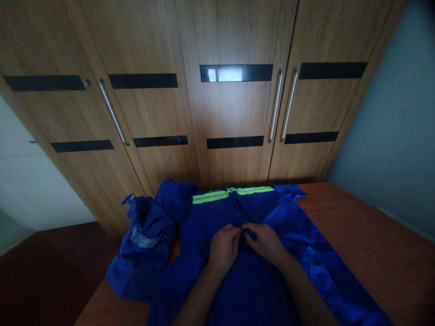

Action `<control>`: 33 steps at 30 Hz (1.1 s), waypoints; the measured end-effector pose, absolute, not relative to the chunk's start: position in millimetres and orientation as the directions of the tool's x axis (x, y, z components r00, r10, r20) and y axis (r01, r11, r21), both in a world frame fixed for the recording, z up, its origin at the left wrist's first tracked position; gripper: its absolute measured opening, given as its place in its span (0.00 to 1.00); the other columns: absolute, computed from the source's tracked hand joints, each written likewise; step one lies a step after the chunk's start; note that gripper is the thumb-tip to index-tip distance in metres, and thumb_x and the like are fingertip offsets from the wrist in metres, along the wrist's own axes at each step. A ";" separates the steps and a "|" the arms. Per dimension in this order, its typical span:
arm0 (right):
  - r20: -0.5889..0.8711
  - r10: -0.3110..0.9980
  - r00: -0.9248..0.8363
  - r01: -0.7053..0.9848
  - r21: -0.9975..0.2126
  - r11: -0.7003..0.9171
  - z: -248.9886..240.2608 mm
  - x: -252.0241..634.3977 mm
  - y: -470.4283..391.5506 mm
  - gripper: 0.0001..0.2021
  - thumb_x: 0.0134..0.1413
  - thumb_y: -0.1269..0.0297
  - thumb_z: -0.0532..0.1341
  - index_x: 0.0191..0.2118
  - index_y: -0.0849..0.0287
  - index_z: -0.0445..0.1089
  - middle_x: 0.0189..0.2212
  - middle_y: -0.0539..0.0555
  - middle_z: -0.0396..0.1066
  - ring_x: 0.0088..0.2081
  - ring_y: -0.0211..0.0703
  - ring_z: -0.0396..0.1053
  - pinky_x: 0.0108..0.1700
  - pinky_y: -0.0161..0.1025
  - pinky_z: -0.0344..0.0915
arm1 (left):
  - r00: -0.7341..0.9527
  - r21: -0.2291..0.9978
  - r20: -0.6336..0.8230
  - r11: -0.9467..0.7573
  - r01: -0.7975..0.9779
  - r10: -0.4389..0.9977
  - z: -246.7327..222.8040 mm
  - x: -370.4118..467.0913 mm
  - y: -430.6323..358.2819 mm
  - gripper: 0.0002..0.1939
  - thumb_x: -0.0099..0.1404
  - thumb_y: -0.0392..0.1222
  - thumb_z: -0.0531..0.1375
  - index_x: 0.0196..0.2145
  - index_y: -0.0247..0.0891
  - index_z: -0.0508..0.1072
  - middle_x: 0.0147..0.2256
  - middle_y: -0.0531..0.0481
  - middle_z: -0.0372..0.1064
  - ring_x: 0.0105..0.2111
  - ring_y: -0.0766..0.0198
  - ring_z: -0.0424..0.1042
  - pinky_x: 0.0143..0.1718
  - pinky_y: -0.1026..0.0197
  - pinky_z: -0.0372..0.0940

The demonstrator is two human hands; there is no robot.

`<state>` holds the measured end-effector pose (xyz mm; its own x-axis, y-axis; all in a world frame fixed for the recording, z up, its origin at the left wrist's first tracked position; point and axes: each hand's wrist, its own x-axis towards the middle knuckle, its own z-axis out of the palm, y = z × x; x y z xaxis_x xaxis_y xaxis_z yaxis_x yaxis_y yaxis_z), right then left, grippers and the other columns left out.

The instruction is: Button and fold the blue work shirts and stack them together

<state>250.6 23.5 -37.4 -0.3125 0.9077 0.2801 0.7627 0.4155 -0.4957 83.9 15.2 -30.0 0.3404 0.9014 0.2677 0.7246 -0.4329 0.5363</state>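
Blue garment (207,222) lay on table (370,235); left hand (223,246) and right hand (267,242) pinched its middle, crumpled cloth (139,262) left.

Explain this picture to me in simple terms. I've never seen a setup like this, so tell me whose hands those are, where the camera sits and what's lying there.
There is no machine here: a person works with two bare hands, and the single picture comes from a camera on their head, looking forward and down. On a reddish-brown surface lies a blue garment with yellow-green bands. The left hand and right hand meet at its middle, apparently pinching the cloth; the exact detail is too dark to tell. At the left is crumpled blue cloth with a pale band. Behind stand wooden doors.
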 end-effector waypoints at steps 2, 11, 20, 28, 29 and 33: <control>0.278 0.906 -0.318 0.774 -0.476 0.417 -37.7 250.8 24.1 0.14 0.55 0.68 0.55 0.45 0.53 0.73 0.42 0.53 0.76 0.43 0.43 0.73 0.47 0.38 0.65 | 0.343 0.536 0.278 -0.441 0.720 0.897 -31.4 84.2 14.9 0.15 0.66 0.34 0.49 0.37 0.43 0.76 0.33 0.50 0.71 0.35 0.63 0.71 0.37 0.64 0.61; 0.290 0.896 -0.336 0.800 -0.414 0.434 -39.4 253.3 24.4 0.14 0.56 0.69 0.54 0.44 0.52 0.74 0.42 0.53 0.76 0.44 0.43 0.72 0.48 0.37 0.63 | 0.358 0.481 0.247 -0.434 0.761 0.901 -31.2 85.9 10.1 0.14 0.67 0.36 0.50 0.33 0.42 0.75 0.32 0.51 0.71 0.34 0.64 0.71 0.35 0.65 0.60; 0.320 0.765 -0.559 0.756 -0.180 0.629 -25.6 267.7 30.7 0.14 0.59 0.71 0.52 0.43 0.54 0.72 0.34 0.53 0.74 0.37 0.42 0.69 0.41 0.37 0.61 | 0.339 0.498 0.255 -0.423 0.757 0.906 -31.2 88.2 13.5 0.14 0.67 0.36 0.50 0.33 0.42 0.75 0.31 0.51 0.71 0.33 0.64 0.71 0.35 0.65 0.59; 0.344 0.666 -0.662 0.723 0.059 0.688 -20.3 265.2 44.9 0.10 0.59 0.72 0.54 0.42 0.55 0.71 0.30 0.53 0.70 0.35 0.43 0.64 0.38 0.39 0.56 | 0.245 0.581 0.254 -0.350 0.735 0.936 -28.6 85.1 20.7 0.14 0.66 0.34 0.50 0.34 0.42 0.76 0.32 0.51 0.72 0.34 0.63 0.71 0.36 0.64 0.60; 0.348 0.678 -0.648 0.731 0.033 0.682 -21.2 264.0 45.3 0.11 0.60 0.71 0.53 0.41 0.55 0.71 0.30 0.52 0.71 0.34 0.43 0.65 0.38 0.38 0.57 | 0.239 0.587 0.257 -0.348 0.731 0.936 -28.4 84.5 21.2 0.14 0.66 0.34 0.50 0.34 0.42 0.76 0.32 0.51 0.72 0.34 0.63 0.71 0.37 0.64 0.60; 0.346 0.740 -0.577 0.754 -0.123 0.645 -21.3 262.4 43.4 0.11 0.62 0.64 0.53 0.43 0.53 0.72 0.33 0.52 0.73 0.36 0.42 0.68 0.39 0.37 0.60 | 0.218 0.605 0.266 -0.339 0.721 0.939 -27.0 82.6 22.2 0.13 0.65 0.34 0.51 0.36 0.42 0.76 0.33 0.50 0.73 0.35 0.63 0.71 0.37 0.64 0.61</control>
